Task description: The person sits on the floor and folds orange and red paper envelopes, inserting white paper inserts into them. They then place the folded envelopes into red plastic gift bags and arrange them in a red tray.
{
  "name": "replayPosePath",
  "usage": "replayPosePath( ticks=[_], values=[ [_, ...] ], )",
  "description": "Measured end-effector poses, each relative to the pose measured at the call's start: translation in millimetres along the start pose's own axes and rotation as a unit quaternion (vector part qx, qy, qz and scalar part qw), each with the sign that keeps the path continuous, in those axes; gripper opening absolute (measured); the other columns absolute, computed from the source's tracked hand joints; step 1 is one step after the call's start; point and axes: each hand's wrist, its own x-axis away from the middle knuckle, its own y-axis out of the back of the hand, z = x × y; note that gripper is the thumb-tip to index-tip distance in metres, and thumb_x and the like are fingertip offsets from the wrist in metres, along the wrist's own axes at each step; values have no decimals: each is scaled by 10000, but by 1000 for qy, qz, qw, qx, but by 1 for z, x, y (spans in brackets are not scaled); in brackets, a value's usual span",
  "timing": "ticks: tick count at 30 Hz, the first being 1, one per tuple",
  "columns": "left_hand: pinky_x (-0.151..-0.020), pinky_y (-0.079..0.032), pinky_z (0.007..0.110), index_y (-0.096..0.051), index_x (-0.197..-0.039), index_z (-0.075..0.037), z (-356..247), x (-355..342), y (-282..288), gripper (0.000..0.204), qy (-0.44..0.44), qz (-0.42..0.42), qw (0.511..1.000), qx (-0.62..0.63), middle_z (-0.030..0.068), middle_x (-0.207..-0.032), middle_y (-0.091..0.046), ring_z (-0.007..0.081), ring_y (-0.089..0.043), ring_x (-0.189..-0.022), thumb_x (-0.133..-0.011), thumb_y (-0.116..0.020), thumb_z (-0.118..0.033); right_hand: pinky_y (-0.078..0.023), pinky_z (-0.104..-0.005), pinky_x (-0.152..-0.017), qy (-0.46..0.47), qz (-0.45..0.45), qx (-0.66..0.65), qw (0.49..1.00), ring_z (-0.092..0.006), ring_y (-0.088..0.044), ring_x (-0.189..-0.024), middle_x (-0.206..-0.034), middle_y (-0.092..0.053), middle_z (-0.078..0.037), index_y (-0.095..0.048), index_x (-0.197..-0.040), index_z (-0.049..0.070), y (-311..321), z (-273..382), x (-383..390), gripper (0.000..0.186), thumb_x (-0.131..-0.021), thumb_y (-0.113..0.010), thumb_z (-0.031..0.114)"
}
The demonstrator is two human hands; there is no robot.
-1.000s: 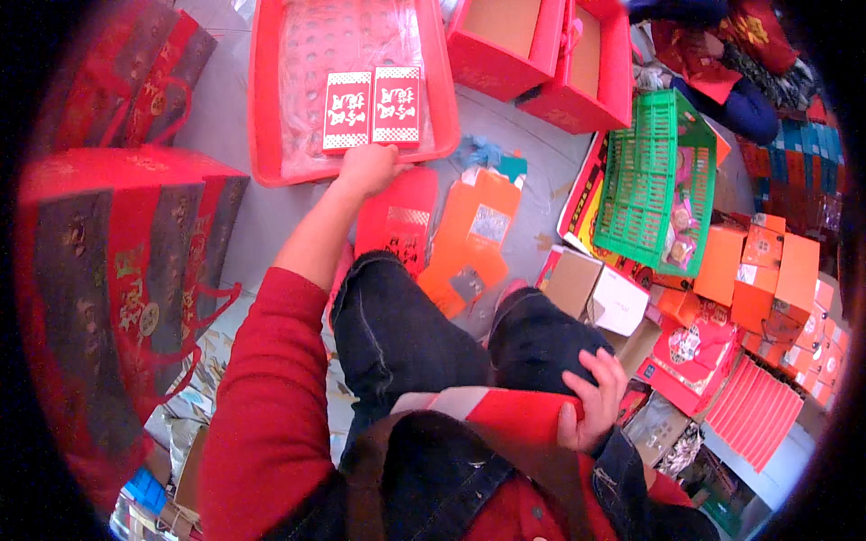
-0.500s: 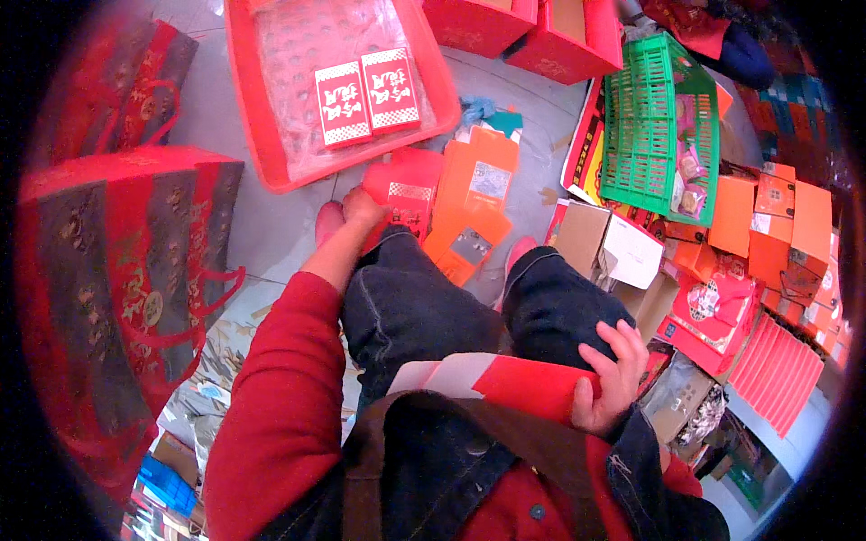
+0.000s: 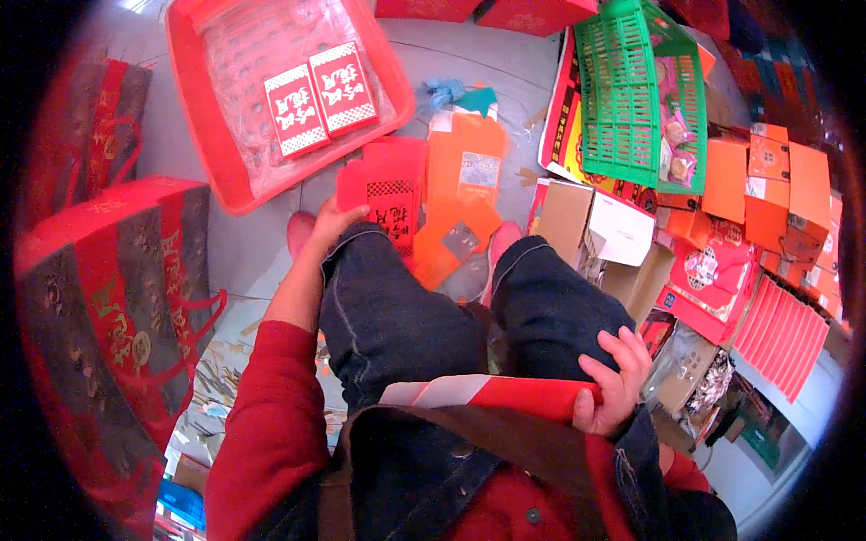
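Note:
My left hand (image 3: pixel 337 219) reaches down past my left knee. Its fingers are closed on the near left edge of a flat red carton (image 3: pixel 391 194) with dark print. That carton lies beside a spread of flat orange cartons (image 3: pixel 465 171) on the floor. My right hand (image 3: pixel 617 379) is by my right thigh, its fingers loosely curled. A flat red-and-white carton (image 3: pixel 523 393) lies across my lap, its right end in the crook between thumb and fingers. Beyond the left hand, a red tray (image 3: pixel 209 155) holds two red-and-white printed boxes (image 3: pixel 320 101).
Large red-and-grey gift bags (image 3: pixel 108 307) stand at the left. Green crates (image 3: pixel 622 99) with wrapped items are at the far right. Orange boxes (image 3: pixel 722 180), an open cardboard carton (image 3: pixel 568 221) and a ridged red tray (image 3: pixel 783 338) crowd the right. Paper scraps litter the lower left floor.
The view has shifted, so the tray and crates sit farther left and higher. My left hand stays at the red carton, whose printed face shows more now. My right hand has barely moved.

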Motion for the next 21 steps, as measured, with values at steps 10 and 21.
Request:
replayPosePath(
  ticks=[10, 21],
  values=[
    [-888, -454, 332, -504, -1212, -3, -72, -39, -63, 487, -52, 187, 975, 103, 72, -1121, -597, 179, -566, -1024, -761, -685, -27, -302, -586, -983, -12, -20, -8, 1000, -367, -453, -1147, -1191, -539, -121, -608, -996, 136, 4, -6, 17, 287, -736, -582, 256],
    [-864, -450, 427, -565, -1066, -16, -44, -83, -139, 434, -345, 176, 819, -423, 185, -1019, -595, 355, -554, -1001, -692, -733, -157, -312, -567, -978, -43, -43, 4, 998, -359, -460, -1117, -1138, -568, -111, -626, -939, 160, 1, -19, 31, 240, -806, -541, 340]
  ],
)
